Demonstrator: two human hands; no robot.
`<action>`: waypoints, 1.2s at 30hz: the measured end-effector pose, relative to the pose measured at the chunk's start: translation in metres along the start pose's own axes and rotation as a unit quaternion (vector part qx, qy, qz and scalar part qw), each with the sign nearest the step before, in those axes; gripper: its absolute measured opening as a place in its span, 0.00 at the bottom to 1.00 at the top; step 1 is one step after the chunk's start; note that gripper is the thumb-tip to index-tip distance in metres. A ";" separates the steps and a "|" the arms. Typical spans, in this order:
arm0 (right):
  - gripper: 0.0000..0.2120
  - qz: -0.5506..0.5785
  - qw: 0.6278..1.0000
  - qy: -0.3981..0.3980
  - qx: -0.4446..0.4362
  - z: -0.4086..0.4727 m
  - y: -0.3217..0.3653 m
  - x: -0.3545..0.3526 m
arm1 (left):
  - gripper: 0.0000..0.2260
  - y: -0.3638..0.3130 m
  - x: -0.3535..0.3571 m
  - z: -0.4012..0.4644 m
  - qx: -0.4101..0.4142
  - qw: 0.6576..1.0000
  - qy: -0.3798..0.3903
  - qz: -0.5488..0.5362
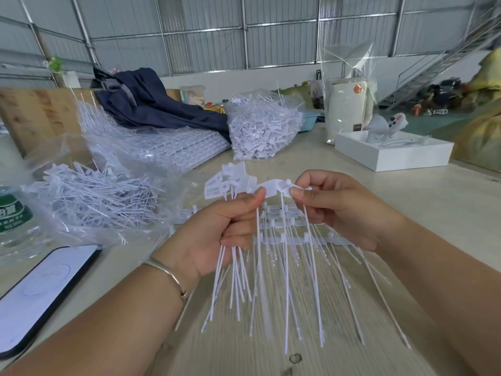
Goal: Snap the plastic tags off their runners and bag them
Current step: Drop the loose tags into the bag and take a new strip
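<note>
Left hand [217, 232] grips tags [230, 183] (phone [40, 294], bagged tags [89, 202] beside).

I work in a factory shed: corrugated metal walls [206, 44] on steel framing rise far beyond my hands, a metal staircase [433, 69] climbs at the far right, and bulk bags of white plastic tags [260, 131] (hundreds, unsorted) heap the long worktable [406, 213] ahead of my left hand [217, 234].
</note>
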State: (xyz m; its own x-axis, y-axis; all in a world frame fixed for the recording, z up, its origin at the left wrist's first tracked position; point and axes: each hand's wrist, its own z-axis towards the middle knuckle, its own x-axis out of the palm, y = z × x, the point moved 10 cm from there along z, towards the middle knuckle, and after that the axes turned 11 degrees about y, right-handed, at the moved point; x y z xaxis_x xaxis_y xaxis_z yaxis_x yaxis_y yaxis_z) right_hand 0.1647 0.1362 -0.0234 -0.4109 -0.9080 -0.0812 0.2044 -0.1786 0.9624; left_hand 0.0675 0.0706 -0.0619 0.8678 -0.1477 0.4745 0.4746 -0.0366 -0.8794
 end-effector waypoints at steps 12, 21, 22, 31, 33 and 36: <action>0.11 -0.022 0.999 -0.023 -0.015 0.003 -0.001 0.004 | 0.09 0.010 0.015 0.009 0.007 0.997 0.054 -0.058; 0.04 -0.067 0.985 -0.159 -0.028 -0.010 0.009 -0.028 | 0.08 0.003 -0.009 0.004 0.007 0.997 -0.061 0.055; 0.05 -0.067 0.984 -0.164 -0.030 -0.011 0.009 -0.029 | 0.09 0.004 -0.007 0.004 0.001 0.996 -0.058 0.067; 0.07 -0.109 0.985 -0.133 0.015 -0.002 0.002 -0.022 | 0.20 0.013 -0.003 0.004 -0.066 0.968 -0.074 0.231; 0.05 -0.114 0.985 -0.126 0.025 -0.002 0.002 -0.018 | 0.21 0.011 -0.005 0.002 -0.067 0.962 -0.091 0.250; 0.07 -0.099 0.987 -0.125 0.020 -0.004 0.004 -0.021 | 0.20 0.008 -0.013 -0.001 -0.065 0.963 -0.105 0.241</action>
State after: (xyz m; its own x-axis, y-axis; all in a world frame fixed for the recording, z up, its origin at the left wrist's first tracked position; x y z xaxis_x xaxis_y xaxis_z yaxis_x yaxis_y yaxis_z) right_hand 0.1777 0.1532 -0.0186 -0.6461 -0.7344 -0.2080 0.0640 -0.3237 0.9440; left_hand 0.0601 0.0711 -0.0748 0.9997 0.0230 -0.0048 -0.0015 -0.1393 -0.9902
